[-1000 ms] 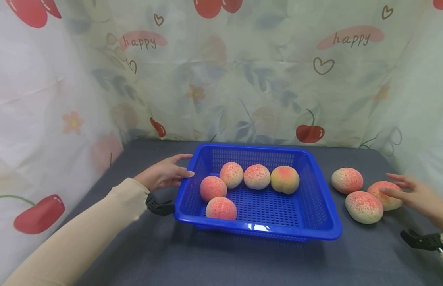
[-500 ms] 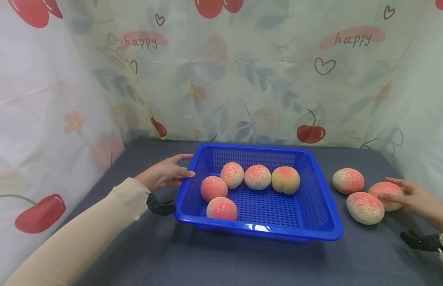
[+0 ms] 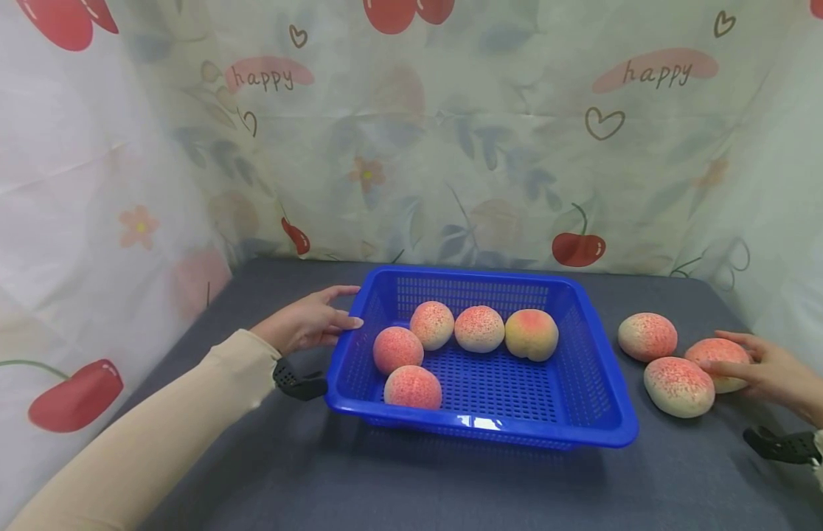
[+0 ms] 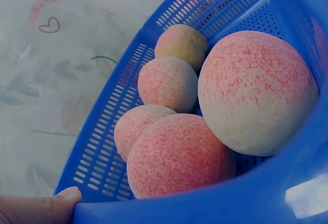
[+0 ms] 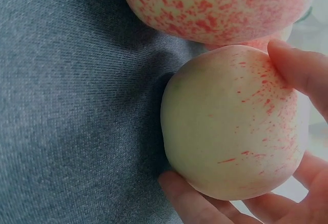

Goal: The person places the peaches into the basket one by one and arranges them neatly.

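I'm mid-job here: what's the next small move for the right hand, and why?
Probably lift the outermost peach slightly, straight up. The right hand's thumb and fingers sit round it, while it seems to rest on the dark cloth, close against its neighbours, so rising first should avoid nudging them. The left hand is at the basket's rim.

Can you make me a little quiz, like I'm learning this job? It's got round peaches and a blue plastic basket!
1. How many round, pink-blushed peaches lie inside the rectangular, blue plastic basket?
2. True or false: the person's left hand holds a peach.
3. The right hand grips: (a) the basket, (b) a cream, pink-speckled peach, (c) nothing.

Key: 1. Five. 2. False; it holds the basket. 3. b.
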`<state>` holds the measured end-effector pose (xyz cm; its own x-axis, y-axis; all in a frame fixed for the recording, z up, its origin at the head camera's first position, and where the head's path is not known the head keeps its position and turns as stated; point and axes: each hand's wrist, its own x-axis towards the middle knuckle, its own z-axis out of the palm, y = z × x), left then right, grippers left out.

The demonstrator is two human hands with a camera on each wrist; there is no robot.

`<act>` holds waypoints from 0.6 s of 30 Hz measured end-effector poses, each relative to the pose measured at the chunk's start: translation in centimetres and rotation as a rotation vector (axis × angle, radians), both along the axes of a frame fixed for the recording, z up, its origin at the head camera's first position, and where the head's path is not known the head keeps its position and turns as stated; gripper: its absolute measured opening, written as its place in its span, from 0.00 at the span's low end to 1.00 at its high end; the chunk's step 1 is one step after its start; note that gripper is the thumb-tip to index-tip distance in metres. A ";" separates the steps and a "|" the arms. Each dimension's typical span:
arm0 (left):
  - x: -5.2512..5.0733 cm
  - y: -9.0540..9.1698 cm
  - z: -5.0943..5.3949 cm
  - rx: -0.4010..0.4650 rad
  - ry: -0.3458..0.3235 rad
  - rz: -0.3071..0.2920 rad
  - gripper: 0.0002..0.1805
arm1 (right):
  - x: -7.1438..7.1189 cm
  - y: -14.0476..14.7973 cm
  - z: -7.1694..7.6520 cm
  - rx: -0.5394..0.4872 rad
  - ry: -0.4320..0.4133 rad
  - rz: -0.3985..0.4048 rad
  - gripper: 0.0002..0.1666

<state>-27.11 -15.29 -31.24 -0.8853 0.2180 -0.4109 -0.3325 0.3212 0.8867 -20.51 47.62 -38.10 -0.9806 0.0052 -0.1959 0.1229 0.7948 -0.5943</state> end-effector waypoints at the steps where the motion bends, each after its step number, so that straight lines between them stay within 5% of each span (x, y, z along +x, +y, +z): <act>1: 0.0 0.0 0.0 -0.001 -0.001 0.004 0.41 | 0.0 0.1 -0.1 -0.009 -0.002 0.000 0.54; 12: -0.1 -0.1 -0.1 0.001 0.004 -0.007 0.41 | -0.1 0.3 0.1 -0.004 0.007 -0.052 0.56; 18: -0.1 -0.1 -0.1 -0.001 0.000 -0.002 0.41 | -0.2 -0.1 1.4 -0.009 0.039 -0.098 0.58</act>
<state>-27.16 -15.37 -31.32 -0.8848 0.2196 -0.4109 -0.3315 0.3229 0.8865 -20.73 47.49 -36.75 -0.9824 0.1000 -0.1581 0.1765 0.7748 -0.6071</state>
